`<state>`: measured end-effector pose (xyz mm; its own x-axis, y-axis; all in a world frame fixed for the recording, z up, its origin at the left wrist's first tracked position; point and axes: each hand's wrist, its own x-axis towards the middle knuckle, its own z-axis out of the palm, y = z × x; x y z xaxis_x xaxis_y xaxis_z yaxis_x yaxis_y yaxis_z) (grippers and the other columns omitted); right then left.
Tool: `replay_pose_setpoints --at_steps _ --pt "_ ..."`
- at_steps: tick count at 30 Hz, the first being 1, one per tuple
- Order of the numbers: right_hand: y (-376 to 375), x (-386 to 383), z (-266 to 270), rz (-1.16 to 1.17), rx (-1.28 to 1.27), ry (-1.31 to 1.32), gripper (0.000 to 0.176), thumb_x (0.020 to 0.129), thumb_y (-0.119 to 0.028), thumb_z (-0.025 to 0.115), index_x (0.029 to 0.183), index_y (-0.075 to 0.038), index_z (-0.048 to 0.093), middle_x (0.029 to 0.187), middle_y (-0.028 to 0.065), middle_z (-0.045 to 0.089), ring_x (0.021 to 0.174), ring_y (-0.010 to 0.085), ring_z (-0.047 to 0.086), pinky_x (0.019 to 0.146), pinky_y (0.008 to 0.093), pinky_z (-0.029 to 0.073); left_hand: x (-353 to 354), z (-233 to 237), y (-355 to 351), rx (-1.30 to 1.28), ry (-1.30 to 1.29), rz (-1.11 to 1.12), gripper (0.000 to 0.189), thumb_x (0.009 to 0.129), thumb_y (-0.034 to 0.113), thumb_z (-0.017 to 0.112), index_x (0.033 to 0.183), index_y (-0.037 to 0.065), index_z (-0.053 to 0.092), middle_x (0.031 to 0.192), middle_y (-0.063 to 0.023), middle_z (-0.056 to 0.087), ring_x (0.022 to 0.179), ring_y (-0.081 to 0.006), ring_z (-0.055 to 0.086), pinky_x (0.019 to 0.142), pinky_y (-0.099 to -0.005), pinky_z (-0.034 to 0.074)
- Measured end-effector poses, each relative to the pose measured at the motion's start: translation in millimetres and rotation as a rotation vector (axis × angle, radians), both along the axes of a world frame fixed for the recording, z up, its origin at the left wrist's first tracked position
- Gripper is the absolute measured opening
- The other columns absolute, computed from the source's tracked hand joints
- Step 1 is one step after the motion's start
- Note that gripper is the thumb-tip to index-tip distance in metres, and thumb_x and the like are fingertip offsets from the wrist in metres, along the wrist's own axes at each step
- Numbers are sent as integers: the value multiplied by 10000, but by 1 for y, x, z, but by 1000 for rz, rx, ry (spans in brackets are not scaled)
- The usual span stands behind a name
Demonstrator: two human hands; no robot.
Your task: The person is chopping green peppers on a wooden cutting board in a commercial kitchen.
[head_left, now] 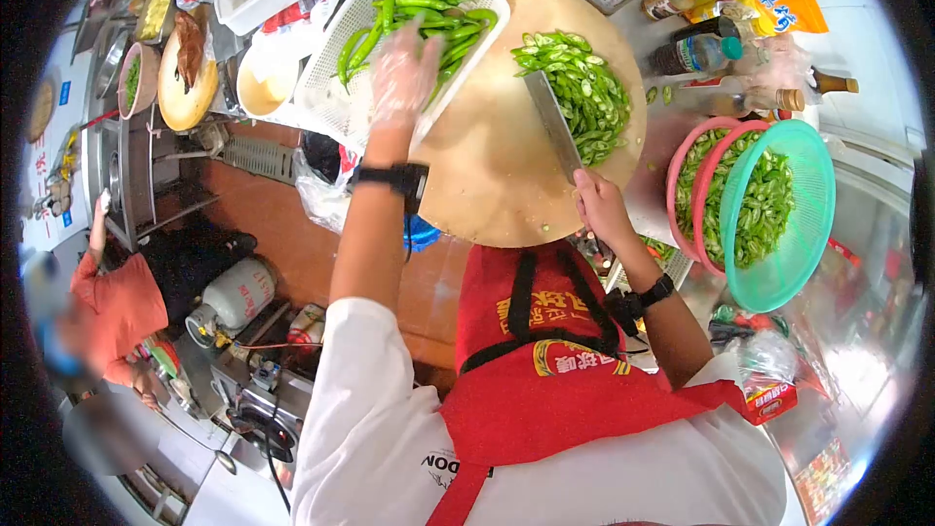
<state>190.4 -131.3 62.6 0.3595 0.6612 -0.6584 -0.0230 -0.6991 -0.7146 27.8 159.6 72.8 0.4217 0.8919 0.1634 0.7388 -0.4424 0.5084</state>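
The whole green peppers (429, 19) lie in the white basket (336, 88), just beside the round chopping board (487, 175). The gloved left hand (401, 78) rests on them, fingers (414, 39) loosely spread and gripping none. I judge this the fetching step; a lift calls for closing on a few. The right hand (599, 205) is closed round the cleaver (553, 122), whose blade touches the sliced peppers (579, 93).

Left hand (401, 78), gloved, reaches far ahead, arm straight, fingers loosely spread; right hand (599, 206) sits nearer, clenched, elbow bent.
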Motion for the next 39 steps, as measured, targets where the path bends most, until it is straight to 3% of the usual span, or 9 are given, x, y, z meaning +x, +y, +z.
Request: replay_pose_setpoints --at_steps 5,11,13,16,18,21,24,30,39 --pt "-4 4 -10 46 -3 -39 420 969 -386 444 1166 -49 598 552 24 476 498 122 456 512 314 402 39 -12 33 -114 381 -101 334 879 247 538 1173 103 601 1004 -219 630 964 -365 598 836 -445 472" --pt "-3 4 -2 67 62 -69 454 964 -378 451 1250 -39 548 616 59 550 536 147 499 585 332 453 -2 29 -46 303 -211 -197 202 892 114 529 1043 14 618 912 -191 623 823 -355 597 720 -428 483" --pt "-3 4 -5 66 70 -73 466 962 -380 455 1256 -28 541 615 57 550 534 143 503 584 328 457 -19 16 -94 65 -114 -260 164 882 75 543 1022 16 605 883 -152 613 792 -310 591 697 -406 474" --pt "-3 4 -9 46 38 -46 478 957 -388 463 1238 -11 553 580 42 518 522 127 495 555 312 445 -37 -97 -154 -495 -709 -152 118 873 97 578 967 25 590 823 -65 585 710 -184 555 628 -330 466" --pt "2 3 1 35 -26 1 484 954 -394 470 1225 -4 561 555 34 493 512 118 486 533 300 431 -27 -65 -192 -474 -429 -19 125 878 131 582 938 22 585 787 -32 572 654 -125 530 585 -295 459" --pt "7 -1 7 50 -53 12 477 949 -401 478 1215 -17 574 532 19 463 496 100 469 494 283 405 -30 -62 -215 -961 -466 262 175 878 187 587 891 13 576 719 -13 565 573 -97 507 520 -254 434" --pt "8 -6 4 87 -35 30 467 950 -399 475 1209 -25 579 540 18 469 493 101 464 493 288 405 -42 -65 -220 -1159 -300 223 182 885 192 569 855 13 584 649 -12 550 536 -92 497 490 -245 419" --pt "19 -25 26 69 5 -14 455 951 -391 463 1217 -38 574 550 43 482 506 147 478 533 322 428 -43 -44 -224 -1152 -373 265 285 877 250 561 751 -6 577 605 -57 536 542 -139 496 507 -328 402" --pt "15 -28 12 128 -13 -19 476 950 -410 449 1221 -39 573 650 132 605 586 188 592 591 329 469 -37 -39 -218 -925 -218 126 285 898 237 520 787 -21 572 689 -249 560 622 -386 569 557 -425 427"
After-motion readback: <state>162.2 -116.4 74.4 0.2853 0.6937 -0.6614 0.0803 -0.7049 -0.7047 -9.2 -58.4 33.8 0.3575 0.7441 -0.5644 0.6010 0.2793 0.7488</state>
